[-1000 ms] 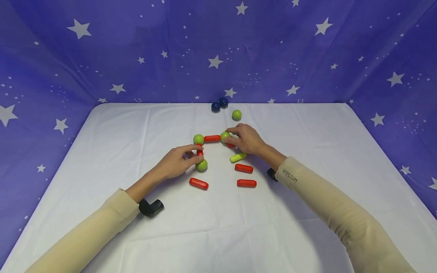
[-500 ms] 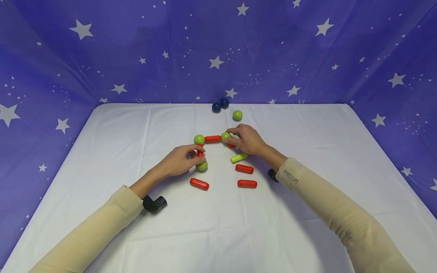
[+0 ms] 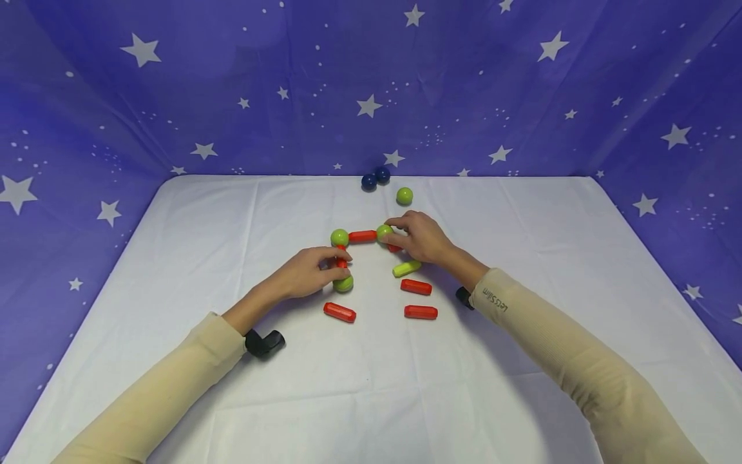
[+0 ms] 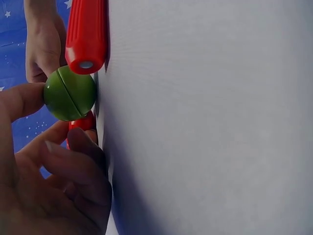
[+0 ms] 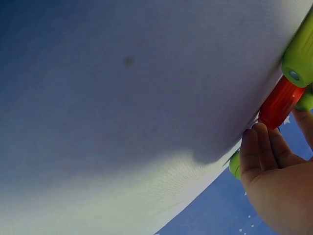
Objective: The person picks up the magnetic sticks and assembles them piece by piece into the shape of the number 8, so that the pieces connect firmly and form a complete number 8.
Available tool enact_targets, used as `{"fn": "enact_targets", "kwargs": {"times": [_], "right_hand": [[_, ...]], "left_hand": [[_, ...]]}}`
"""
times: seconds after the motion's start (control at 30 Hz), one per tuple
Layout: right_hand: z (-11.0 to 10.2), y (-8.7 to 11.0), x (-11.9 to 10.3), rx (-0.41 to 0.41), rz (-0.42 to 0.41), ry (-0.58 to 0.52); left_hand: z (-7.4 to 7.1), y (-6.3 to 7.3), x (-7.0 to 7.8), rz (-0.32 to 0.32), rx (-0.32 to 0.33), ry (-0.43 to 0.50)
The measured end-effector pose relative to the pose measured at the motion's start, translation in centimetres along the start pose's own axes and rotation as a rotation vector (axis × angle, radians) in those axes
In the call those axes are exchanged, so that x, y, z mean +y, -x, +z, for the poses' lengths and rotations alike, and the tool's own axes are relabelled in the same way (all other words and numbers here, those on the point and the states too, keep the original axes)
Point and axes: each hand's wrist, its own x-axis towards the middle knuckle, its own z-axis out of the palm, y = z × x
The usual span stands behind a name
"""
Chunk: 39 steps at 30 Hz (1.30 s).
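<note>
My left hand [image 3: 304,274] grips a red magnetic rod [image 3: 342,264] near its lower end, the thumb resting on the near green ball [image 3: 343,284]. In the left wrist view that green ball [image 4: 71,93] shows a seam, with the thumb against its upper side. The rod runs up to a corner green ball [image 3: 339,237], from which another red rod [image 3: 362,236] reaches right. At its end my right hand [image 3: 426,238] pinches a green ball [image 3: 382,232] between thumb and index finger. A partly covered red rod [image 5: 281,103] lies under the right hand.
A yellow-green rod [image 3: 407,268] and two red rods, an upper one [image 3: 416,287] and a lower one [image 3: 420,312], lie below the right hand. Another red rod [image 3: 339,312] is at lower left. A loose green ball [image 3: 404,196] and two dark blue balls [image 3: 369,182] sit at the back.
My left hand has shifted slightly to the right, its thumb further over the near green ball. The right hand keeps its pinch, and the head view has drifted a little.
</note>
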Motion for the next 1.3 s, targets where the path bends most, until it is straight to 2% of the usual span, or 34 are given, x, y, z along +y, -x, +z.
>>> {"fn": "enact_targets", "kwargs": {"times": [0.3,0.57,0.7,1.03,1.3], "right_hand": [[-0.02,0.08,0.00,0.000,0.000,0.007],[-0.02,0.01,-0.05,0.001,-0.001,0.011],[-0.03,0.05,-0.11,-0.003,0.003,0.005],[0.00,0.08,-0.14,0.003,-0.006,-0.001],[0.03,0.07,-0.01,0.000,-0.006,0.000]], "left_hand": [[0.11,0.13,0.08,-0.014,0.029,0.015],[-0.11,-0.03,0.24,0.005,-0.007,-0.035],[-0.03,-0.13,0.09,0.021,-0.002,-0.049],[0.20,0.17,-0.13,0.008,0.040,0.016],[0.16,0.56,-0.28,0.001,0.027,0.029]]}}
